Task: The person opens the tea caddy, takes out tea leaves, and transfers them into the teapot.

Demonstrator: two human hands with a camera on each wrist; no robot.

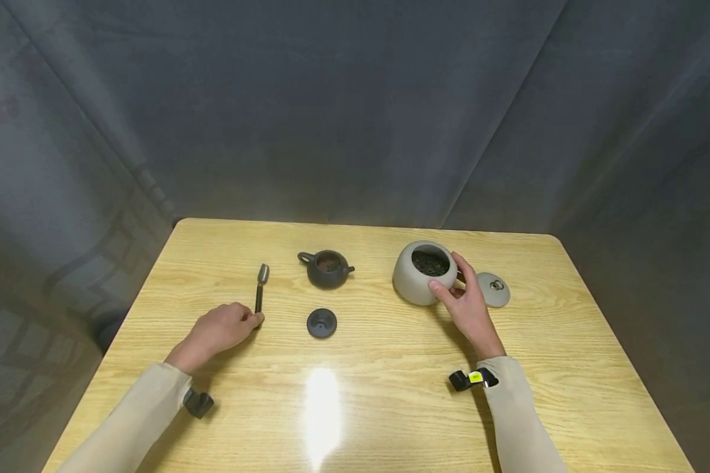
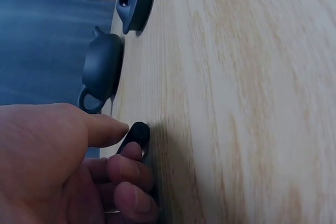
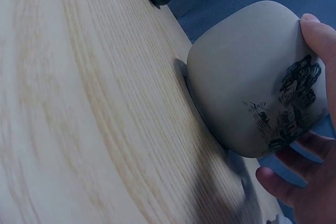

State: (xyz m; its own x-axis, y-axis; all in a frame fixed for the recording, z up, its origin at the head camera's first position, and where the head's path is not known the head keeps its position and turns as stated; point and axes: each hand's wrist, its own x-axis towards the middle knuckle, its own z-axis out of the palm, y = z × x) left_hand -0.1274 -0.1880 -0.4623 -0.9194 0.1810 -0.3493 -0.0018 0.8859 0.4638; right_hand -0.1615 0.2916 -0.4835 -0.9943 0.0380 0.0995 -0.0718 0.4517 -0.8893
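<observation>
Pale wood-grain table (image 1: 390,420), left hand (image 1: 221,330) at lower left pinching black-handled metal scoop (image 1: 259,299), small dark teapot (image 1: 327,279) mid-frame, dark round lid (image 1: 322,324) lower, right hand (image 1: 470,312) right of centre gripping rounded grey jar (image 1: 411,282), flat grey lid (image 1: 492,295) beside it.

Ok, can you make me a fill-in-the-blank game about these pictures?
The scoop is at the person's ____ hand.
The ____ hand holds the grey jar.
The dark teapot stands between the scoop and the grey ____.
The dark lid lies on the ____.

Missing words: left, right, jar, table.
</observation>
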